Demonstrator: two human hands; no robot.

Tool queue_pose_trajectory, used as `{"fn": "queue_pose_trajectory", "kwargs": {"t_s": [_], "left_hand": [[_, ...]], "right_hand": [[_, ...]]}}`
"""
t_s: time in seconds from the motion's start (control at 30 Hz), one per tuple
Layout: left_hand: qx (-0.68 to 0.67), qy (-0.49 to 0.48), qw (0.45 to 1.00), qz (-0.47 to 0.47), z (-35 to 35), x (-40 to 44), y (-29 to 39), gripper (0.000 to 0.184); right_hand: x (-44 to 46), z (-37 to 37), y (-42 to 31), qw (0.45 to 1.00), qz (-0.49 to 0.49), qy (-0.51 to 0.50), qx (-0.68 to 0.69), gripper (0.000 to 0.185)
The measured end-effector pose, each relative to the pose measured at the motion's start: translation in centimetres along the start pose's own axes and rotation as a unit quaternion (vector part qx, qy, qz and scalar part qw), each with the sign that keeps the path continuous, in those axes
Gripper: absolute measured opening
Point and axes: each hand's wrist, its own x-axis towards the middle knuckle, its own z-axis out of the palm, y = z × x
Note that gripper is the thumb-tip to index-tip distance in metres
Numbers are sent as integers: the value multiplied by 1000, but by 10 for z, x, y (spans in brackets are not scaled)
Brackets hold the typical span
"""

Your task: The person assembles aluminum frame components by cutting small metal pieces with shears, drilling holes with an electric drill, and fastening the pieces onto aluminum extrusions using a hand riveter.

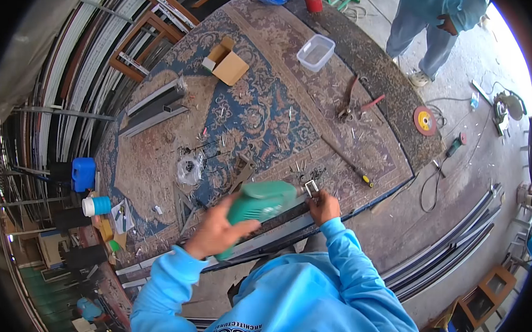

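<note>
A green power tool, slightly blurred, is in my left hand, its front end pointing right. My right hand grips a small white rectangular metal piece right at the tool's tip. Whether the tip touches the piece I cannot tell. Long metal profiles lie below the tool along the near edge of the carpet-covered table. Just behind the tool is a grey metal bracket. Dark screws are scattered behind the white piece.
Across the table are a cardboard box, a plastic tub, red-handled pliers, a yellow-tipped rod, a bag of small parts and dark profiles. A person stands at the back right.
</note>
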Motion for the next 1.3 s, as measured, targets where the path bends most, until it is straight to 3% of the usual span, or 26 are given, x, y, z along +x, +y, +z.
{"fn": "queue_pose_trajectory", "kwargs": {"t_s": [0.1, 0.13, 0.17, 0.2, 0.23, 0.27, 0.3, 0.33, 0.4, 0.47, 0.5, 0.57, 0.6, 0.67, 0.7, 0.73, 0.77, 0.9, 0.93, 0.97, 1.0, 1.1, 1.17, 1.2, 1.23, 1.3], "left_hand": [[-291, -12, 956, 34, -15, -17, 28, 85], [-362, -62, 928, 62, -9, -7, 26, 94], [-297, -50, 950, 83, -4, 7, 34, 96], [-174, -24, 983, 46, -4, 24, 43, 100], [-18, 46, 984, 172, 8, 56, 26, 103], [138, 122, 941, 285, 22, 99, -4, 105], [189, 122, 941, 253, 33, 136, -21, 110], [245, 106, 953, 143, 39, 168, -28, 109], [292, 137, 945, 55, 53, 233, -63, 111], [320, 256, 892, 189, 75, 271, -116, 111], [212, 195, 936, 203, 80, 271, -129, 97], [240, 286, 880, 292, 72, 230, -125, 70], [231, 320, 881, 263, 57, 205, -143, 61], [210, 382, 870, 231, 25, 164, -170, 43], [239, 451, 835, 208, 3, 133, -184, 33], [286, 429, 855, 64, -12, 115, -220, 33], [282, 409, 868, -5, -20, 93, -241, 33], [297, 361, 882, 58, -21, 78, -266, 48], [345, 399, 844, 101, -22, 80, -260, 60], [313, 337, 886, 57, -27, 83, -256, 69], [325, 297, 897, 37, -25, 94, -261, 63], [450, 242, 855, 92, -43, 129, -288, 50], [300, 300, 901, 93, -66, 115, -285, 35], [187, 267, 940, 103, -92, 94, -275, 31], [101, 284, 938, 169, -111, 58, -268, 31], [-28, 263, 942, 205, -151, -41, -234, 29]], "right_hand": [[-10, -6, -8, 999, -39, 33, 12, 30], [-17, -19, -19, 997, -55, 34, 41, 30], [-23, -29, -25, 995, -71, 34, 67, 31], [-29, -36, -23, 988, -112, 68, 77, 32], [-35, -48, -22, 989, -112, 73, 59, 32], [-41, -61, -22, 990, -112, 77, 40, 31], [-48, -71, -20, 990, -113, 82, 22, 31], [-54, -78, -10, 990, -108, 91, 13, 30], [-65, -93, 9, 988, -100, 119, 6, 28], [-79, -106, 18, 987, -73, 142, 10, 24], [-91, -114, 16, 990, -47, 135, 8, 22], [-103, -112, 19, 985, 3, 155, 81, 12], [-106, -105, 28, 977, -53, 176, 111, 8], [-113, -99, 29, 980, -64, 158, 98, 11], [-115, -97, 25, 981, -61, 154, 99, 12], [-115, -91, 11, 982, -77, 146, 92, 13], [-113, -84, -9, 983, -93, 137, 82, 14], [-74, -35, -76, 981, -182, 66, 7, 15], [-63, -18, -93, 977, -211, 32, 0, 14], [-52, -3, -110, 971, -240, -1, -10, 13], [-41, 13, -126, 961, -274, -20, -33, 13], [-25, 70, -168, 942, -327, -67, -43, 13], [-19, 102, -178, 939, -320, -117, -50, 12], [-21, 120, -182, 938, -319, -132, -40, 12], [-13, 138, -170, 944, -276, -172, -54, 14], [-9, 173, -178, 914, -354, -174, -91, 12]]}}
